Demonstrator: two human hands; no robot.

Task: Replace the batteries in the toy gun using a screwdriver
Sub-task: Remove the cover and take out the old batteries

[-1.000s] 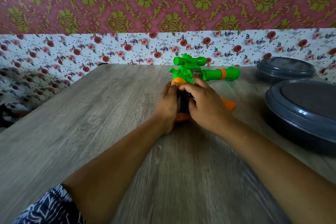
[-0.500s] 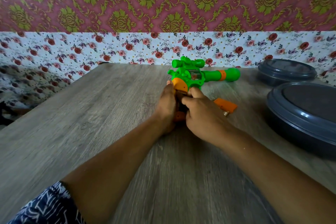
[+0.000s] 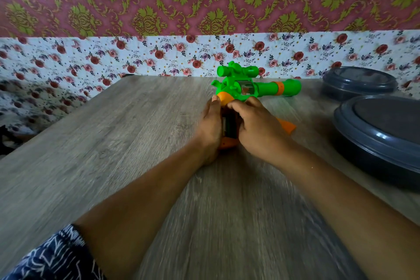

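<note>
A green and orange toy gun lies on the wooden table, barrel pointing right, scope on top. My left hand grips the left side of its orange handle. My right hand is curled over the handle from the right, fingers at the top of the open battery compartment, where something dark shows. An orange piece lies on the table just right of my right hand. No screwdriver is in view.
Two dark grey lidded round containers stand at the right: a large one near the table's right edge and a smaller one behind it. A floral-papered wall runs along the table's far edge.
The gun has tilted a little and my right hand has shifted slightly over the handle; the dark compartment between my hands shows more. My left hand keeps its hold.
</note>
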